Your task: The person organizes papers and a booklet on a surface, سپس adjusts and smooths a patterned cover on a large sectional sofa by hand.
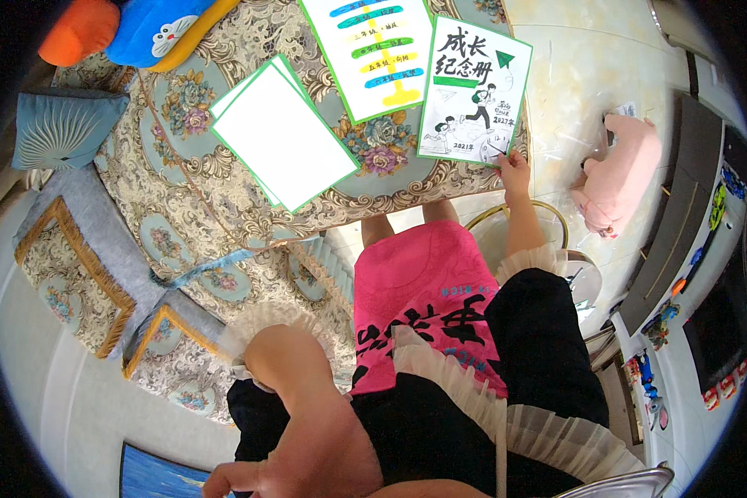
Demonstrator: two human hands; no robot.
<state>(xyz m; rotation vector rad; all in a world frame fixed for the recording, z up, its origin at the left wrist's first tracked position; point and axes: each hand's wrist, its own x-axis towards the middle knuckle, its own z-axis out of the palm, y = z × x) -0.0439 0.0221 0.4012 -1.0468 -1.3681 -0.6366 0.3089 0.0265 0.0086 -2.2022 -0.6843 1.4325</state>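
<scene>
My right hand (pixel 514 169) pinches the lower right corner of a green-bordered sheet (pixel 473 93) with handwriting and black drawings of running figures and a clock face. Touching it on the left is another green-edged sheet (pixel 373 56) with coloured bars on a yellow stem, cut off by the top rim. A small stack of blank white sheets with green edges (pixel 286 143) lies further left on the floral-covered sofa (pixel 162 180). My left hand (pixel 239 478) is at the bottom edge, partly cut off, away from the sheets; what it may hold is hidden.
Plush toys, one blue and yellow (pixel 155 31), and a blue cushion (pixel 68 127) are at the upper left. On the tiled floor at right lies a pink plush toy (pixel 622 168). A round gold-rimmed table (pixel 554 218) and a long dark cabinet (pixel 678 205) stand to the right.
</scene>
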